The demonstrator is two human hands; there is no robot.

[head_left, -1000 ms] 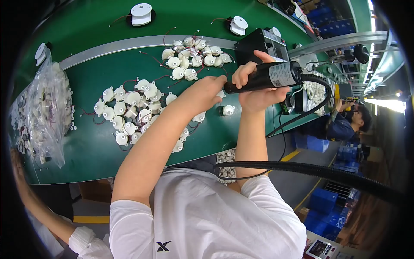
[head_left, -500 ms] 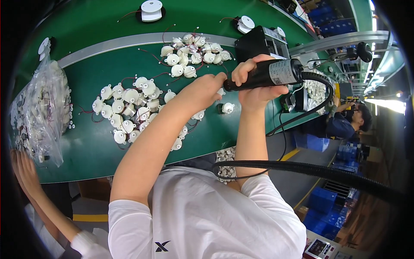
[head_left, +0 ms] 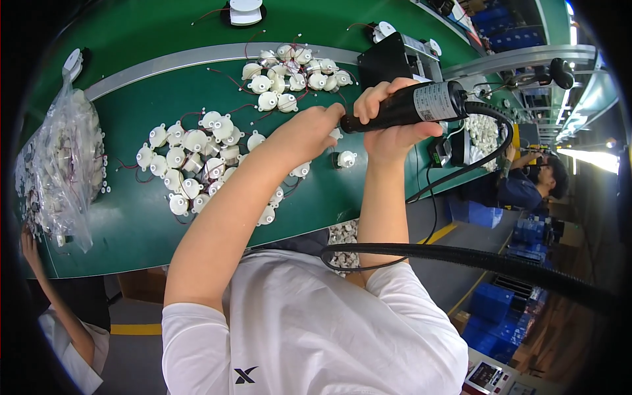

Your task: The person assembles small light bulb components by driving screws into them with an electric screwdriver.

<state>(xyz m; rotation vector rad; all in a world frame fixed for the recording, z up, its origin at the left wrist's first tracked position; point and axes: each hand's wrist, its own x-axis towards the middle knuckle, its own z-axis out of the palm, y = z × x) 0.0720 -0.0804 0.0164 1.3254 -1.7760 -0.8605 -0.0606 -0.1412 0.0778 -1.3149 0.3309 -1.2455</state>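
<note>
White wired parts (head_left: 195, 140) lie heaped at left on the green surface (head_left: 131, 224). I have my left hand (head_left: 311, 133) bunched at the tip of the black tool (head_left: 407, 108); what those fingers pinch, I cannot tell. My right hand (head_left: 386, 139) wraps its fingers around the tool above the surface; I'd hold it steady. Its long axis runs left–right, tip pointing left and slightly near, cable (head_left: 508, 128) rightward.

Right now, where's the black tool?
In the head view, the black tool is right of centre, gripped in the right hand, its narrow end beside the left hand.
</note>
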